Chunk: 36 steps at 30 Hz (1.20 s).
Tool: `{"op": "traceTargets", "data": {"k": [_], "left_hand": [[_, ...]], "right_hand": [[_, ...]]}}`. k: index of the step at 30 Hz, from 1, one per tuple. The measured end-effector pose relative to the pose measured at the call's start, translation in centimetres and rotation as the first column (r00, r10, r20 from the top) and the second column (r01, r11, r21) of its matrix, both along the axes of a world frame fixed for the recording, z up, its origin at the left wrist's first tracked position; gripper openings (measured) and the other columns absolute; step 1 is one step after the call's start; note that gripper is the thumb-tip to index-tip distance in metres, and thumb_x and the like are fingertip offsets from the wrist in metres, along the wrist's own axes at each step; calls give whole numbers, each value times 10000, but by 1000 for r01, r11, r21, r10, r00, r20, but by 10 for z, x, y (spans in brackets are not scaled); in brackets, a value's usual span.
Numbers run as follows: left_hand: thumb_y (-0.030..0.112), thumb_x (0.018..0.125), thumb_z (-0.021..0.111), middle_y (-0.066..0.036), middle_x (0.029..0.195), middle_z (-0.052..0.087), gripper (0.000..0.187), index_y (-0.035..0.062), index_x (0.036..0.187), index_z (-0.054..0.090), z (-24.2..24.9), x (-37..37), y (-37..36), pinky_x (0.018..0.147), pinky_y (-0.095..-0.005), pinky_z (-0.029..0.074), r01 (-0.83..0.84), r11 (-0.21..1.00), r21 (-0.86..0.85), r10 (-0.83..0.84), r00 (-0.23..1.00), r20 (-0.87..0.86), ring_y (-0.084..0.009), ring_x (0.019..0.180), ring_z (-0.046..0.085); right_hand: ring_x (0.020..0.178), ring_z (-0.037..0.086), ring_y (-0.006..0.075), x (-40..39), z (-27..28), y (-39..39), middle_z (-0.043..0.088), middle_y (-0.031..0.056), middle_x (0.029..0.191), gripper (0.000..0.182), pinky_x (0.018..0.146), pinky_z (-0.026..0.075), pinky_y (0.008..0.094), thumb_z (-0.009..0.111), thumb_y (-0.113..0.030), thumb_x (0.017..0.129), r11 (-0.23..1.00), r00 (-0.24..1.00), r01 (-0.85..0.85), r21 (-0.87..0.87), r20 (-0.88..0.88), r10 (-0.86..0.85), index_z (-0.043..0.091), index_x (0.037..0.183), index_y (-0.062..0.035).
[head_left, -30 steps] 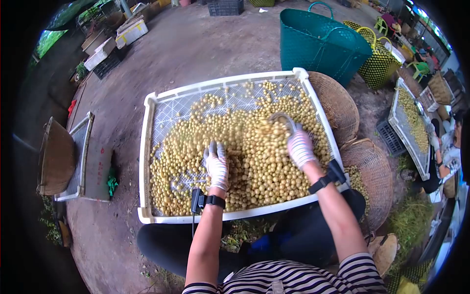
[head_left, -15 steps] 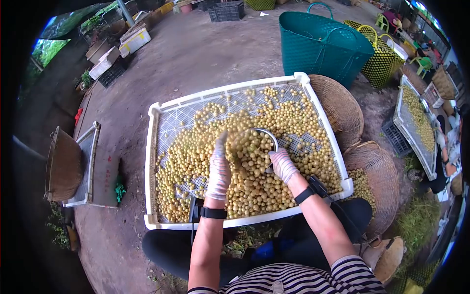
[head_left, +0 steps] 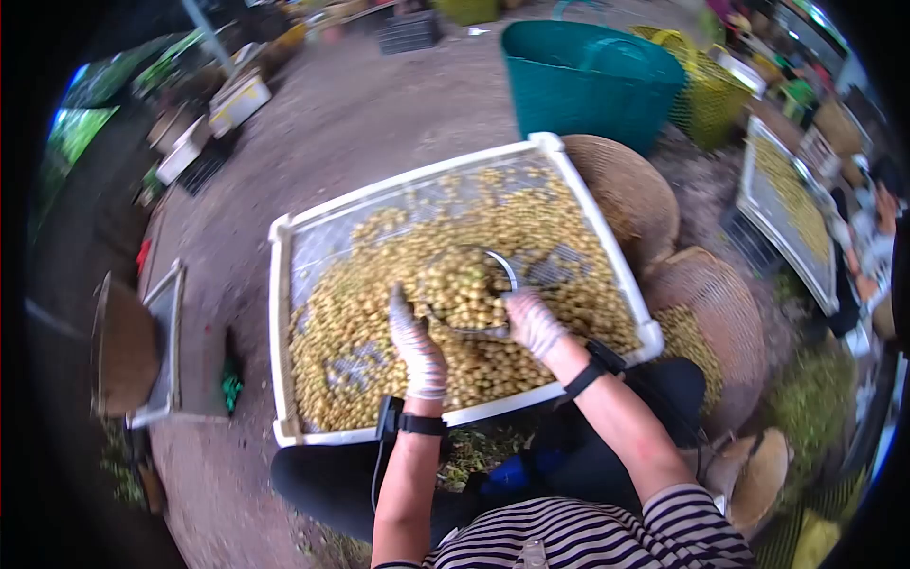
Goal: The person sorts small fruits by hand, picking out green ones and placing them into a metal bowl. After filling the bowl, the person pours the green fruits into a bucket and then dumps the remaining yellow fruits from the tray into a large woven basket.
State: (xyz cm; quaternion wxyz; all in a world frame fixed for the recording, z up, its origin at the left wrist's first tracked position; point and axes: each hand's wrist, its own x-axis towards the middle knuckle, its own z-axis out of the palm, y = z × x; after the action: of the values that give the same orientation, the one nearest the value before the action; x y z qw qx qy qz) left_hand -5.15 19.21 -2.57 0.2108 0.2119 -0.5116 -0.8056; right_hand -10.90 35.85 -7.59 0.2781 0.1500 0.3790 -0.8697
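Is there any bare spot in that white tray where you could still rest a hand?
Yes: the far left corner of the white tray shows bare mesh, and a small gap opens beside the left hand. Around the bowl held by the right hand, the yellow fruit lies packed. Outside, open dirt ground lies beyond the tray's far rim.

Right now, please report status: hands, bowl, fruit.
Right hand grips bowl full of fruit over tray. Left hand open, flat against the fruit beside it. Nothing blocking.
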Motion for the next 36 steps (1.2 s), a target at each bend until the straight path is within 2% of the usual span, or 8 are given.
{"op": "traceTargets", "data": {"k": [9,12,16,18,22,26,34,36], "left_hand": [[623,964,383,-125,1449,436,735,56,1431,383,76,14,140,1110,-445,336,497,801,335,-443,867,-227,-282,1307,442],[604,973,384,-126,1461,418,682,87,1417,419,70,13,183,1134,-427,291,642,697,319,-563,766,-310,-275,1329,402],[623,950,421,-240,1529,250,815,26,1485,280,64,20,195,1164,-516,159,567,798,205,-542,823,-168,-365,1429,211],[605,952,440,-233,1533,252,797,32,1484,292,47,13,168,1165,-497,146,538,829,152,-520,842,-146,-354,1429,218],[567,944,481,-170,1532,306,748,61,1476,340,23,6,91,1158,-474,160,388,906,-171,-407,908,-98,-309,1422,254],[491,977,455,-139,1503,381,663,41,1458,379,-10,5,2,1153,-421,218,222,786,-577,-306,951,-51,-244,1377,348],[313,1005,480,-119,1488,381,505,96,1453,398,-45,34,-128,1103,-426,344,224,622,-750,82,934,347,-268,1357,377],[290,990,491,-126,1478,381,463,139,1426,442,-56,45,-145,1056,-476,377,474,95,-876,263,836,481,-306,1311,403]], "right_hand": [[744,610,211,83,76,142,636,80,877,320,596,536,333,724,-189,790,946,842,266,182,-522,-136,587,1055,-75],[797,639,239,106,79,213,649,71,907,396,709,560,382,753,-234,771,201,405,769,606,-706,581,578,1072,-44],[876,684,220,145,116,305,684,103,991,380,785,588,340,696,-160,828,337,531,685,646,-759,378,551,1134,11],[879,686,263,161,119,352,670,152,1038,394,777,590,354,662,-140,840,3,703,642,767,-590,397,533,1183,4],[885,680,338,162,105,399,632,229,1125,459,772,588,383,603,-123,850,251,871,311,917,-169,-462,492,1284,-27],[842,680,337,159,-40,454,492,318,1328,615,632,559,425,463,-72,901,-762,992,-95,641,128,-17,275,1485,-26],[950,657,410,138,55,480,449,297,1378,675,772,556,453,533,-29,852,-679,974,-159,717,1,-227,277,1476,-50],[983,639,432,108,110,433,512,299,1313,653,810,541,478,547,-61,842,-599,990,-32,800,-58,-131,321,1455,-55]]}}
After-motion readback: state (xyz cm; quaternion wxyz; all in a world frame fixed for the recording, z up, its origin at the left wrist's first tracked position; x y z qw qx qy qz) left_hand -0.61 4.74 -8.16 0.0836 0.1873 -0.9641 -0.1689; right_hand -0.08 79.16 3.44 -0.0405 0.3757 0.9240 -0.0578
